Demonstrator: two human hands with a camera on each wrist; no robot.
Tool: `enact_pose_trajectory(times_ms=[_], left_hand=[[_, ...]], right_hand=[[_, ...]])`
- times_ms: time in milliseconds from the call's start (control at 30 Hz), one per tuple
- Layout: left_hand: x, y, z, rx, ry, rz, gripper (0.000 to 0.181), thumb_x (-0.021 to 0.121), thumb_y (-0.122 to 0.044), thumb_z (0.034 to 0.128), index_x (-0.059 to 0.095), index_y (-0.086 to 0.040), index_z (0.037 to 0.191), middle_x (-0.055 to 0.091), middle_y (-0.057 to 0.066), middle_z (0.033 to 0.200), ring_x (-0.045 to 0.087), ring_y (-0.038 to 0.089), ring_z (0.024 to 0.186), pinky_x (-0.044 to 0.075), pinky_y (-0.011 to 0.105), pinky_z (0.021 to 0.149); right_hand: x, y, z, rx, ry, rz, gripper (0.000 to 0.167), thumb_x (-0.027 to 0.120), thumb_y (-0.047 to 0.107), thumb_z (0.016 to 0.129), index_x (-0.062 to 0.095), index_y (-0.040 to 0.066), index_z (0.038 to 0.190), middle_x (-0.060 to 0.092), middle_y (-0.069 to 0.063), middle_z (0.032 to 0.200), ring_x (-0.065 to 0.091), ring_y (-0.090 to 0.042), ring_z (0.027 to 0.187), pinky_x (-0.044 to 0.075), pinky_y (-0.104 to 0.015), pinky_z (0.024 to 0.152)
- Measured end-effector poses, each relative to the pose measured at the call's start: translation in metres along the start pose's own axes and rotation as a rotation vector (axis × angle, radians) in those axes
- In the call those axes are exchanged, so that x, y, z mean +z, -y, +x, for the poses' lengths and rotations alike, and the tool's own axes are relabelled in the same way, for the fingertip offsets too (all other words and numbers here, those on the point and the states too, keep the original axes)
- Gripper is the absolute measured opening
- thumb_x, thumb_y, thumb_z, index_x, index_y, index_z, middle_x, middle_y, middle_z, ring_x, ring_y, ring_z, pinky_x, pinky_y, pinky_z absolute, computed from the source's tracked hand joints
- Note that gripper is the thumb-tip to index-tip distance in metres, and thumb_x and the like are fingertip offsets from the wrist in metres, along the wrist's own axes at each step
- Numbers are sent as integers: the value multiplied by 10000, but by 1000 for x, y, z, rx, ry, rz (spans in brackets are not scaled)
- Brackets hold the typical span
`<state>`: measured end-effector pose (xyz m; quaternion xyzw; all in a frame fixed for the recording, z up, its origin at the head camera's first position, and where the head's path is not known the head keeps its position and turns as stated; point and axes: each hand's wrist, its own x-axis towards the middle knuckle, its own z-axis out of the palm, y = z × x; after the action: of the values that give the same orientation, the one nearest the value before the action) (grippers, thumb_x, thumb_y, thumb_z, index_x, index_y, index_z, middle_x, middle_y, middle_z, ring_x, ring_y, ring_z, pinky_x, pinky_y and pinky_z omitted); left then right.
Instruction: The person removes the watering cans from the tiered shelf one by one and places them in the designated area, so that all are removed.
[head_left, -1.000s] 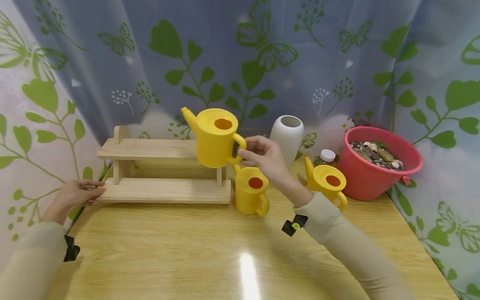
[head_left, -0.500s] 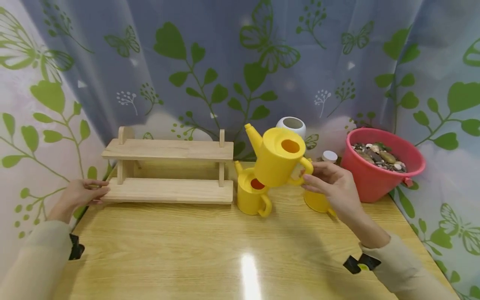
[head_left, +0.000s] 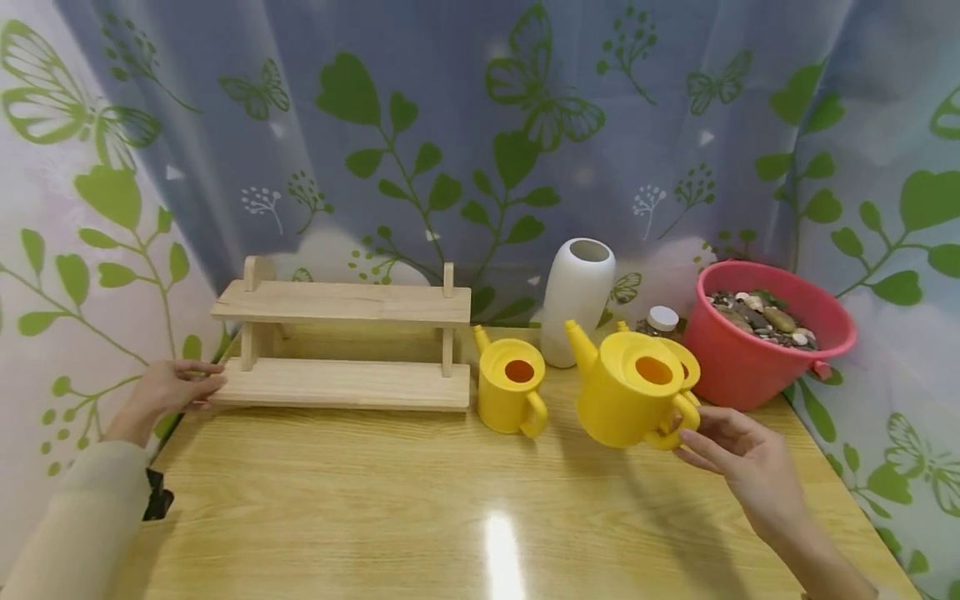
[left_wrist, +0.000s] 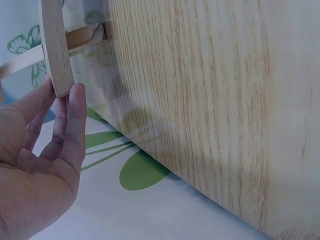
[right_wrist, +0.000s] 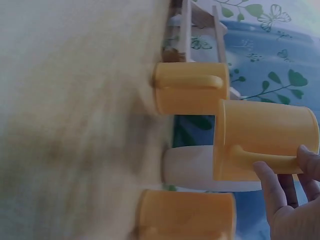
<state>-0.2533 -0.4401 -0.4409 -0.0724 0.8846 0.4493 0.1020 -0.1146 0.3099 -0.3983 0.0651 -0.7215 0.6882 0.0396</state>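
Note:
My right hand [head_left: 753,462] holds a yellow watering can [head_left: 618,404] by its handle, above the table, its spout pointing left. In the right wrist view the fingers and thumb pinch the handle of that can [right_wrist: 270,130]. Behind it, a second yellow watering can [head_left: 686,360] is mostly hidden. Another yellow watering can [head_left: 501,396] stands beside the right end of a two-tier wooden shelf [head_left: 345,385]. At the shelf's left end my left hand [head_left: 167,396] grips the lower board. In the left wrist view, thumb and fingers of the left hand [left_wrist: 47,150] lie on both sides of the board's end.
A white vase [head_left: 576,304] stands at the back, near the curtain. Right of it are a jar with a white lid [head_left: 662,319] and a pink bucket [head_left: 738,367] of stones and shells. The wooden table [head_left: 337,500] meets patterned curtains on both sides.
My right hand has carried the watering can from in front of the shelf's upper tier to the right and lower, towards the bucket. The left hand stays on the shelf.

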Motion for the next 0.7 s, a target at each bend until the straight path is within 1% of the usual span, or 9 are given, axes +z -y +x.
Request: enact_pose_trajectory(times_ms=[133, 233, 333, 467, 633, 700], left_hand=[[-1, 2, 0, -8, -3, 6, 604, 668, -209, 1051, 476, 196, 1456, 716, -99, 806, 709, 60, 690, 696, 300, 709], [-2, 3, 1, -15, 1, 4, 608, 661, -217, 1056, 470, 191, 1465, 716, -104, 810, 707, 57, 699, 696, 302, 718], [-2, 4, 2, -20, 3, 1, 615, 661, -226, 1057, 468, 185, 1472, 716, -116, 813, 708, 53, 712, 698, 303, 730], [-1, 2, 2, -24, 3, 1, 616, 658, -226, 1059, 464, 184, 1475, 716, -120, 811, 711, 57, 714, 698, 308, 730], [0, -1, 2, -22, 1, 1, 612, 656, -215, 1058, 459, 189, 1474, 716, -117, 810, 708, 56, 714, 698, 308, 733], [0, -1, 2, -18, 2, 0, 608, 655, -208, 1058, 459, 190, 1473, 716, -121, 811, 709, 54, 713, 699, 308, 733]], right_hand=[[-1, -21, -7, 84, -16, -2, 246, 679, -6, 1008, 712, 10, 1251, 777, 51, 1083, 771, -88, 974, 699, -321, 811], [1, -34, -7, 120, -31, -11, 241, 694, 1, 1000, 710, -7, 1241, 776, 52, 1054, 766, -90, 959, 700, -322, 816], [3, -43, -5, 141, -42, -23, 250, 705, 6, 994, 711, -21, 1243, 775, 58, 1025, 760, -86, 946, 700, -313, 818], [6, -51, -1, 168, -52, -53, 252, 719, 28, 991, 715, -22, 1238, 770, 74, 995, 753, -76, 930, 699, -290, 807], [10, -57, 2, 181, -59, -87, 274, 742, 47, 980, 714, -36, 1239, 774, 102, 977, 751, -59, 921, 697, -278, 798], [14, -59, 4, 172, -57, -93, 280, 749, 45, 974, 713, -46, 1237, 777, 107, 969, 755, -61, 916, 697, -278, 797]])
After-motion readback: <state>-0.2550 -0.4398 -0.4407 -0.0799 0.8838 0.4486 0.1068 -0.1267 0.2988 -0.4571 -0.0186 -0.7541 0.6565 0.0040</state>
